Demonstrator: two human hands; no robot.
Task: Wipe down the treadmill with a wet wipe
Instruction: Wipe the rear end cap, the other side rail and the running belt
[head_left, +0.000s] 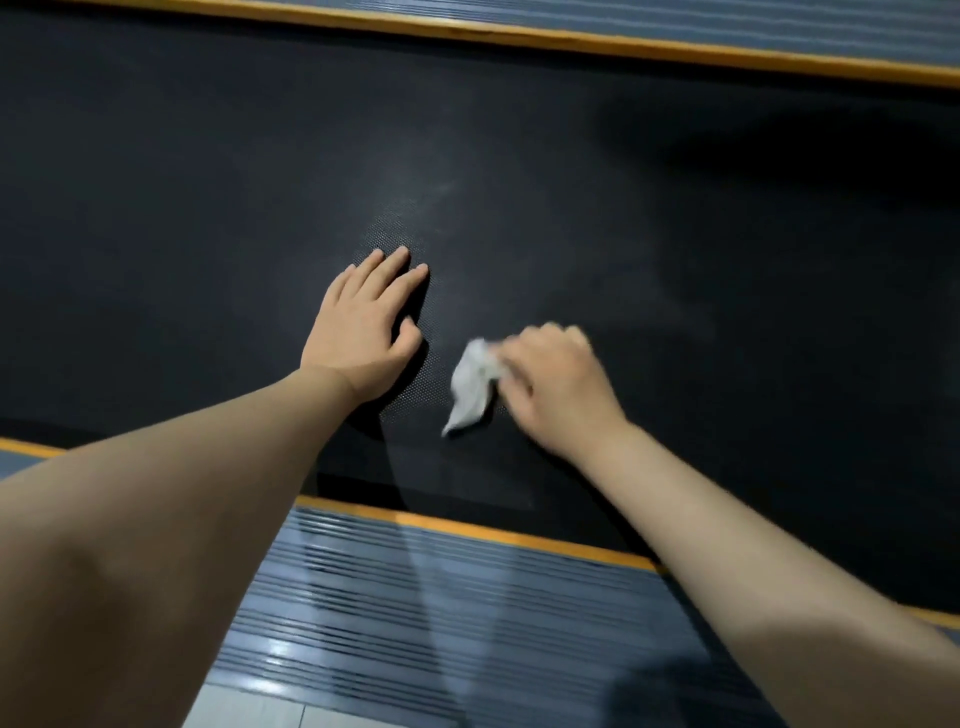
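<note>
My left hand lies flat on the black treadmill belt, fingers straight and holding nothing. Just beside it, my right hand has its fingers curled round the white wet wipe, which touches the belt. It looks blurry. The belt has lots of open room past my hands. An orange strip and a ribbed grey side rail edge it near me, and another orange strip edges the far side
</note>
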